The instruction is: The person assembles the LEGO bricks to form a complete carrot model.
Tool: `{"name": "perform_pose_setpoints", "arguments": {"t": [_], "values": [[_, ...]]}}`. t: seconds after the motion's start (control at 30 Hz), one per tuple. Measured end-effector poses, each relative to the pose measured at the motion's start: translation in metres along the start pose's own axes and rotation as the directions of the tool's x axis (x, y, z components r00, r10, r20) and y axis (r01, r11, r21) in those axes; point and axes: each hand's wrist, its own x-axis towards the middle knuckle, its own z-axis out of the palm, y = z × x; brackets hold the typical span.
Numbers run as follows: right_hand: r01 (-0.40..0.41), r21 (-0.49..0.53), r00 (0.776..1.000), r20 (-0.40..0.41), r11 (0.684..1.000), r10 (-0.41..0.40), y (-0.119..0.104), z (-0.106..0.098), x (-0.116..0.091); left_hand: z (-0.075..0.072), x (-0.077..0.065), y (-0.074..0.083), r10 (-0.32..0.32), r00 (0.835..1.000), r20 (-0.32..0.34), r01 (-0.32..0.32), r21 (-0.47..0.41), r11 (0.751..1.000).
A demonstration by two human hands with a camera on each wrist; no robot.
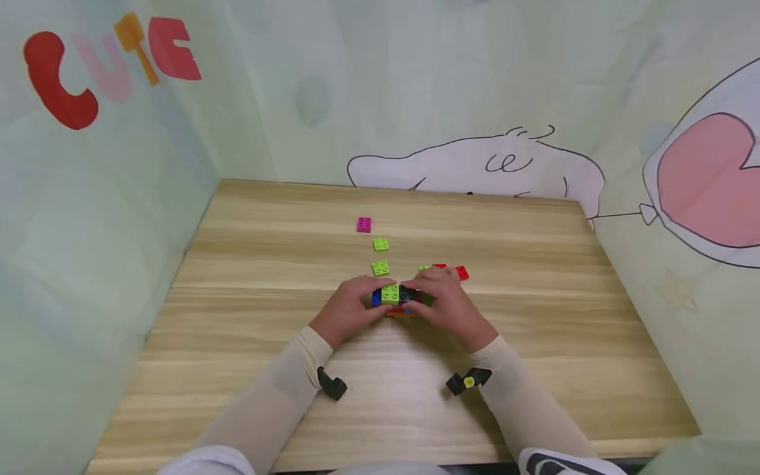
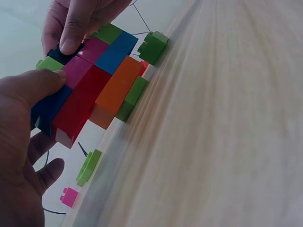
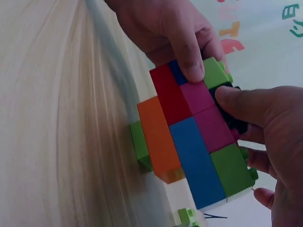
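Several colored toy building bricks are joined in a stack, with an orange brick (image 3: pixel 158 137), a red brick (image 3: pixel 171 93) and a blue brick (image 3: pixel 198 161) low down and magenta bricks (image 3: pixel 214 125) above. On top sit a light green brick (image 1: pixel 389 293) and, right beside it, a black brick (image 1: pixel 407 295). My left hand (image 1: pixel 351 310) grips the stack's left end, thumb on the near side. With thumb and fingers my right hand (image 1: pixel 444 300) pinches the black brick at the top. The fingers behind the stack are partly hidden.
Beyond the stack on the wooden table (image 1: pixel 249 277) lie a magenta brick (image 1: pixel 364 225) and two light green bricks (image 1: pixel 380 244). Past my right hand, red bricks (image 1: pixel 462 272) and a partly covered green brick (image 1: pixel 423 268) lie close together. Printed cloth walls (image 1: pixel 267 99) border the table.
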Motion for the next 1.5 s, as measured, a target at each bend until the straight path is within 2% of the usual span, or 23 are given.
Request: {"name": "perform_pose_setpoints", "arguments": {"t": [0.2, 0.3, 0.37, 0.47, 0.57, 0.67, 0.77, 0.9, 1.03, 1.1, 1.17, 1.3, 1.4, 1.5], "values": [[0.023, -0.030, 0.998, -0.053, 0.999, -0.025, 0.001, 0.004, -0.005, -0.001, 0.002, 0.002, -0.004, 1.000, 0.005, 0.004, 0.002, 1.000], [0.035, 0.022, 0.993, -0.112, 0.999, -0.032, 0.014, 0.001, -0.007, 0.000, 0.002, 0.002, -0.028, 1.000, 0.003, 0.028, 0.010, 1.000], [-0.014, 0.095, 0.986, -0.163, 0.995, 0.030, 0.032, -0.004, -0.010, 0.000, 0.002, 0.003, -0.056, 0.998, 0.004, 0.056, 0.020, 0.998], [-0.128, 0.199, 0.955, -0.238, 0.972, 0.175, 0.066, -0.016, -0.019, 0.001, 0.001, 0.004, -0.093, 0.996, 0.011, 0.092, 0.020, 0.996], [-0.264, 0.228, 0.929, -0.200, 0.937, 0.311, 0.097, -0.025, -0.030, 0.001, 0.001, 0.002, -0.109, 0.994, 0.019, 0.109, 0.005, 0.994], [-0.341, 0.216, 0.925, -0.096, 0.915, 0.367, 0.117, -0.028, -0.037, 0.001, 0.001, 0.001, -0.111, 0.994, 0.022, 0.111, -0.011, 0.994], [-0.370, 0.198, 0.925, -0.014, 0.908, 0.380, 0.127, -0.027, -0.037, 0.001, 0.002, 0.000, -0.110, 0.994, 0.022, 0.111, -0.013, 0.994], [-0.362, 0.194, 0.929, -0.005, 0.912, 0.370, 0.127, -0.026, -0.037, 0.001, 0.002, -0.001, -0.109, 0.994, 0.024, 0.109, -0.009, 0.994], [-0.351, 0.223, 0.934, 0.014, 0.909, 0.357, 0.117, -0.029, -0.043, 0.000, 0.002, 0.000, -0.109, 0.994, 0.024, 0.110, -0.010, 0.994], [-0.361, 0.242, 0.932, 0.063, 0.901, 0.356, 0.110, -0.032, -0.047, 0.000, 0.002, 0.000, -0.110, 0.994, 0.024, 0.110, -0.012, 0.994], [-0.390, 0.243, 0.921, 0.135, 0.888, 0.367, 0.103, -0.034, -0.050, -0.001, 0.002, 0.000, -0.110, 0.994, 0.025, 0.110, -0.013, 0.994], [-0.391, 0.189, 0.910, 0.226, 0.901, 0.347, 0.092, -0.033, -0.051, -0.001, 0.001, 0.000, -0.113, 0.993, 0.021, 0.113, -0.010, 0.994], [-0.371, 0.147, 0.918, 0.210, 0.917, 0.338, 0.089, -0.032, -0.051, -0.001, 0.001, 0.001, -0.118, 0.993, 0.021, 0.118, -0.011, 0.993], [-0.366, 0.152, 0.930, 0.099, 0.918, 0.354, 0.083, -0.034, -0.050, -0.002, 0.001, 0.001, -0.123, 0.992, 0.031, 0.123, -0.015, 0.992]]}}
